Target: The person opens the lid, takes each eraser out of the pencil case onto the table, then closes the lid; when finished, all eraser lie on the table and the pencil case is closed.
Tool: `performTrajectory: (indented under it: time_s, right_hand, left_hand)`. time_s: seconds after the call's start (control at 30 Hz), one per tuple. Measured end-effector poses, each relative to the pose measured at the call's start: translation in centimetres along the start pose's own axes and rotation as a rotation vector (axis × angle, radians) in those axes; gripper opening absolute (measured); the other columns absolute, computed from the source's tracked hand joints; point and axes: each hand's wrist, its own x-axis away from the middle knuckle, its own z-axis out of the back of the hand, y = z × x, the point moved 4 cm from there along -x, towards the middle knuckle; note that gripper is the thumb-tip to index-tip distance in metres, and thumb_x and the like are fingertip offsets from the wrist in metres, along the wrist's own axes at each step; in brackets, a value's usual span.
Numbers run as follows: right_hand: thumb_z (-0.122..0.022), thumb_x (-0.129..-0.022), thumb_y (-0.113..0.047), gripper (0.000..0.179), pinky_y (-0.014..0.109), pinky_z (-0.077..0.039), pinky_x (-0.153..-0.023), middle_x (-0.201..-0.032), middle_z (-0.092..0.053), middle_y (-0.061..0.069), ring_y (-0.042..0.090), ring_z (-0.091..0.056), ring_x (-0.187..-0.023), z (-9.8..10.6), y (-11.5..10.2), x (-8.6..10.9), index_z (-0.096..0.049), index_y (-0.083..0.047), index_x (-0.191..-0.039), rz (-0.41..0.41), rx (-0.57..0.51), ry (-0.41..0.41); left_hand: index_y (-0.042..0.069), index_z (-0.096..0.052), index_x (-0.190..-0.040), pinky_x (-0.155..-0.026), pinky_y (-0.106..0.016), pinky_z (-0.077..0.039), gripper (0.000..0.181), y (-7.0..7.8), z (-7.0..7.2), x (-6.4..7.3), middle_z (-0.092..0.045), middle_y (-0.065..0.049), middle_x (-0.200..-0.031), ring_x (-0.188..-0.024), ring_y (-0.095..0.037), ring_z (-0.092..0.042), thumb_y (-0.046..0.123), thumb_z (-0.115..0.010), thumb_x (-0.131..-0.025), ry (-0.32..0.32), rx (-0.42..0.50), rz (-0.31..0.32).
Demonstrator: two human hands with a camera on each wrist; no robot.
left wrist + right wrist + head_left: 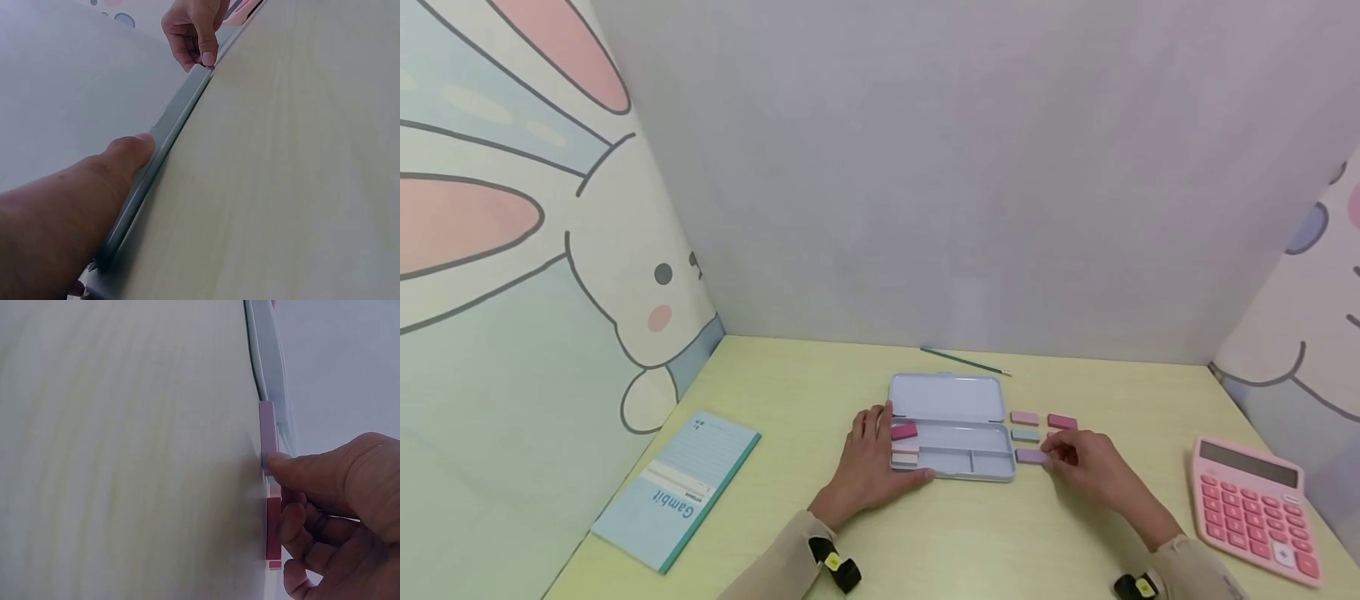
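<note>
A pale lilac pencil case [955, 437] lies with its lid [947, 397] folded back. My left hand [868, 467] rests at its left end, thumb along the front wall and fingers along the side. Inside at the left are a magenta block [904, 431] and a whitish block [905, 459]. My right hand [1090, 467] pinches the right end of a purple eraser-like block [1031, 457] beside the case, thumb on its near face [267, 428]. Behind that sit a teal block [1025, 435], a pink block [1024, 417] and a dark pink block [1062, 422]; another is partly hidden by my fingers.
A green pencil [966, 361] lies behind the case, near the back wall. On the left is a light blue notebook [677, 487], set at a slant. A pink calculator [1257, 508] lies to the right, beyond my right hand. Walls enclose the table's back and sides.
</note>
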Motion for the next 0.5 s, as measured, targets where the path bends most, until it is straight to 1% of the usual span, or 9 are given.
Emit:
performTrajectory:
  time_s: [0.17,0.3,0.4,0.5]
  right_hand:
    - [-0.081,-0.093,-0.007,0.009,0.022,-0.039,-0.064,-0.082,-0.060,-0.004,0.005,-0.047,-0.075,-0.1,0.0,-0.1,-0.076,-0.009,-0.100,0.001,-0.004,0.000]
    - [-0.083,-0.090,-0.004,0.018,0.022,-0.042,-0.064,-0.085,-0.061,-0.004,0.004,-0.048,-0.076,-0.1,-0.4,-0.3,-0.071,-0.009,-0.104,0.052,-0.027,0.052]
    - [-0.085,-0.089,-0.007,0.022,0.021,-0.044,-0.066,-0.087,-0.064,-0.004,0.003,-0.050,-0.076,-0.2,-1.1,-0.6,-0.071,-0.009,-0.105,0.072,-0.041,0.101]
    - [-0.087,-0.089,-0.011,0.021,0.022,-0.045,-0.066,-0.089,-0.067,-0.004,0.001,-0.051,-0.076,-0.3,-2.1,-1.2,-0.074,-0.009,-0.106,0.087,-0.059,0.116]
  left_hand:
    - [0.005,-0.020,-0.171,-0.121,-0.061,-0.042,0.128,0.0,0.1,0.0,-0.038,-0.018,-0.166,-0.154,-0.043,-0.035,0.084,-0.066,-0.083,0.000,0.009,-0.002]
    - [0.006,-0.020,-0.172,-0.121,-0.061,-0.041,0.127,0.0,0.1,0.1,-0.038,-0.018,-0.167,-0.155,-0.043,-0.034,0.084,-0.067,-0.083,-0.003,0.017,-0.001]
    - [0.006,-0.020,-0.172,-0.121,-0.061,-0.042,0.128,0.0,0.1,0.1,-0.038,-0.018,-0.167,-0.155,-0.043,-0.034,0.084,-0.067,-0.083,-0.002,0.015,-0.002]
    - [0.005,-0.020,-0.172,-0.121,-0.061,-0.042,0.128,0.0,0.1,0.1,-0.038,-0.018,-0.167,-0.154,-0.043,-0.035,0.085,-0.066,-0.082,-0.003,0.011,-0.004]
